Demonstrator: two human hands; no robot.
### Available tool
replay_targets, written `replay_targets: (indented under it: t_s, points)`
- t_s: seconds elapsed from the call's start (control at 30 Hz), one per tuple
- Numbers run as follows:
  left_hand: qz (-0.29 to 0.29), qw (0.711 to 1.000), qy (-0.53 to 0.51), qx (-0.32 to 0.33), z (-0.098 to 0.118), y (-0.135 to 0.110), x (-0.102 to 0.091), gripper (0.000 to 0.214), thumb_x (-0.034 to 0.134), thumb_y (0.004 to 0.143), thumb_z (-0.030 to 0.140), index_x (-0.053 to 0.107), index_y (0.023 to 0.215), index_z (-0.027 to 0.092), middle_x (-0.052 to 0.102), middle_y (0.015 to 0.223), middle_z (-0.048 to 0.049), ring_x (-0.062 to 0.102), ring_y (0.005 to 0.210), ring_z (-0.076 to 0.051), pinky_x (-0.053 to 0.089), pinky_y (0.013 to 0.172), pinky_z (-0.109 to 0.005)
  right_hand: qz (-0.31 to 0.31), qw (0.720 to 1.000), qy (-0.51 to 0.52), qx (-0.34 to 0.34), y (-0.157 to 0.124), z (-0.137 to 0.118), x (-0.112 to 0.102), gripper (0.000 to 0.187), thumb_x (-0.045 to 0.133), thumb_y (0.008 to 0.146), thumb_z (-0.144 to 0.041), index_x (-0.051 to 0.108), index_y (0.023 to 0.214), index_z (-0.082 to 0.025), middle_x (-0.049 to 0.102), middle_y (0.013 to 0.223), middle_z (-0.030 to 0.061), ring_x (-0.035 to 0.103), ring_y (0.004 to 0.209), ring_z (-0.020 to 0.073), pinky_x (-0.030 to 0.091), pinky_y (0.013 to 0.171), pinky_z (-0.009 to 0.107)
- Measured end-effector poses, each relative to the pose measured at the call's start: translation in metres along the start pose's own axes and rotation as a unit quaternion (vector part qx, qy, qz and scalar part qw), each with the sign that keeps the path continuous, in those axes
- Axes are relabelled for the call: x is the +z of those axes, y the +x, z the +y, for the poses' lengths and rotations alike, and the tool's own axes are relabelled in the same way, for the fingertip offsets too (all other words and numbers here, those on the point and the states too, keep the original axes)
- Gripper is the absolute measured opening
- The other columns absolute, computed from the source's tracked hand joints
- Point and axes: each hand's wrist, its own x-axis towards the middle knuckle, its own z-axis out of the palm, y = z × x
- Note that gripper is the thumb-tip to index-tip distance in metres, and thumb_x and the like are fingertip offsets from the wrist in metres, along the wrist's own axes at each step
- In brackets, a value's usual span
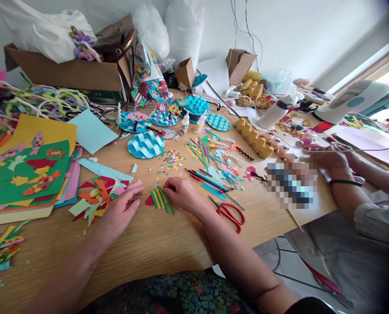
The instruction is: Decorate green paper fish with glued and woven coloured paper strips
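Observation:
A small paper fish point(158, 199) with a red head and yellow and green stripes lies flat on the wooden table in front of me. My right hand point(183, 196) has its fingertips pinched at the fish's right end, on a green paper strip point(170, 206) whose loose end sticks out past the body. To the left of the fish, my left hand point(124, 210) rests on the table with fingers stretched and nothing held. Beside that hand is a heap of coloured paper scraps point(98, 196). Red-handled scissors point(229, 213) lie to the right of my right forearm.
Pencils point(210, 179), thin paper strips point(202, 152) and paper dots point(171, 160) lie beyond my hands. Two glue bottles point(184, 124) stand near blue wavy discs point(146, 144). Stacked coloured sheets point(60, 131) are at left. Another person's hands point(333, 157) are at right, near a blurred patch.

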Motion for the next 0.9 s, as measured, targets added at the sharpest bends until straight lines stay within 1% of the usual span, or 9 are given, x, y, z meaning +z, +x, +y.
replay_targets:
  t_s: [0.07, 0.17, 0.37, 0.43, 0.53, 0.6, 0.67, 0.77, 0.9]
  points:
    - [-0.006, 0.999, 0.046, 0.027, -0.002, 0.002, 0.0, 0.042, 0.053, 0.07, 0.044, 0.062, 0.102, 0.019, 0.059, 0.119, -0.0095, 0.056, 0.105, -0.028, 0.042, 0.093, -0.042, 0.006, 1.0, 0.008, -0.003, -0.001, -0.002, -0.002, 0.01, 0.053, 0.077, -0.013, 0.063, 0.074, -0.014, 0.061, 0.066, 0.0014, 0.048, 0.058, 0.0087, 0.033, 0.056, 0.019]
    - [-0.006, 0.997, 0.053, 0.048, -0.002, 0.004, 0.0, 0.042, 0.049, 0.073, 0.044, 0.06, 0.105, 0.018, 0.054, 0.126, -0.0097, 0.053, 0.11, -0.026, 0.041, 0.096, -0.041, 0.018, 0.999, 0.027, -0.024, -0.003, -0.004, -0.004, 0.009, 0.054, 0.077, -0.011, 0.062, 0.074, -0.013, 0.061, 0.066, 0.001, 0.049, 0.06, 0.0085, 0.034, 0.057, 0.018]
    - [-0.002, 0.999, -0.013, 0.034, 0.0, 0.005, -0.002, 0.047, 0.055, 0.071, 0.047, 0.059, 0.109, 0.02, 0.06, 0.117, -0.0077, 0.053, 0.111, -0.026, 0.038, 0.099, -0.042, 0.044, 0.993, 0.062, -0.093, -0.007, -0.007, -0.006, 0.009, 0.053, 0.079, -0.015, 0.06, 0.073, -0.014, 0.059, 0.066, 0.0001, 0.049, 0.059, 0.008, 0.036, 0.059, 0.018]
    - [-0.005, 0.998, -0.06, 0.016, 0.003, 0.003, -0.001, 0.046, 0.057, 0.072, 0.049, 0.061, 0.108, 0.02, 0.059, 0.12, -0.0076, 0.052, 0.112, -0.027, 0.039, 0.098, -0.041, 0.053, 0.99, 0.087, -0.096, -0.008, -0.008, -0.008, 0.01, 0.053, 0.079, -0.017, 0.059, 0.073, -0.015, 0.059, 0.066, 0.0, 0.05, 0.061, 0.0083, 0.036, 0.059, 0.019]
    - [-0.021, 0.986, -0.165, -0.02, 0.01, -0.001, 0.003, 0.04, 0.058, 0.074, 0.047, 0.063, 0.105, 0.021, 0.052, 0.128, -0.0076, 0.052, 0.112, -0.027, 0.045, 0.09, -0.036, 0.068, 0.984, 0.152, -0.062, -0.009, -0.007, -0.01, 0.011, 0.054, 0.079, -0.023, 0.059, 0.073, -0.016, 0.058, 0.066, -0.0007, 0.049, 0.06, 0.0085, 0.036, 0.058, 0.02]
    - [-0.033, 0.973, -0.226, -0.045, 0.014, -0.002, 0.006, 0.037, 0.061, 0.074, 0.044, 0.065, 0.103, 0.021, 0.053, 0.128, -0.008, 0.052, 0.112, -0.026, 0.047, 0.084, -0.032, 0.074, 0.972, 0.222, -0.029, -0.008, -0.005, -0.01, 0.012, 0.054, 0.078, -0.027, 0.058, 0.073, -0.017, 0.058, 0.066, -0.001, 0.049, 0.06, 0.0086, 0.037, 0.056, 0.02]
    - [-0.035, 0.959, -0.274, -0.068, 0.017, -0.001, 0.009, 0.034, 0.066, 0.071, 0.04, 0.067, 0.099, 0.021, 0.058, 0.12, -0.0082, 0.054, 0.108, -0.025, 0.048, 0.079, -0.03, 0.078, 0.95, 0.302, 0.003, -0.007, -0.002, -0.01, 0.015, 0.055, 0.077, -0.031, 0.057, 0.072, -0.017, 0.058, 0.066, -0.0006, 0.049, 0.059, 0.0087, 0.038, 0.055, 0.021]
    - [-0.049, 0.937, -0.332, -0.099, 0.02, 0.001, 0.014, 0.03, 0.071, 0.067, 0.033, 0.068, 0.094, 0.021, 0.065, 0.104, -0.0059, 0.06, 0.092, -0.02, 0.048, 0.072, -0.026, 0.081, 0.912, 0.399, 0.045, -0.004, 0.0, -0.01, 0.02, 0.058, 0.073, -0.037, 0.055, 0.072, -0.017, 0.057, 0.065, -0.001, 0.045, 0.054, 0.0072, 0.036, 0.051, 0.02]
    - [-0.052, 0.922, -0.37, -0.101, 0.02, 0.005, 0.021, 0.023, 0.072, 0.068, 0.026, 0.067, 0.09, 0.022, 0.066, 0.09, -0.0004, 0.059, 0.075, -0.011, 0.047, 0.069, -0.022, 0.086, 0.887, 0.448, 0.073, -0.002, 0.001, -0.01, 0.022, 0.061, 0.07, -0.038, 0.053, 0.07, -0.017, 0.055, 0.062, -0.0019, 0.042, 0.05, 0.0064, 0.034, 0.048, 0.02]
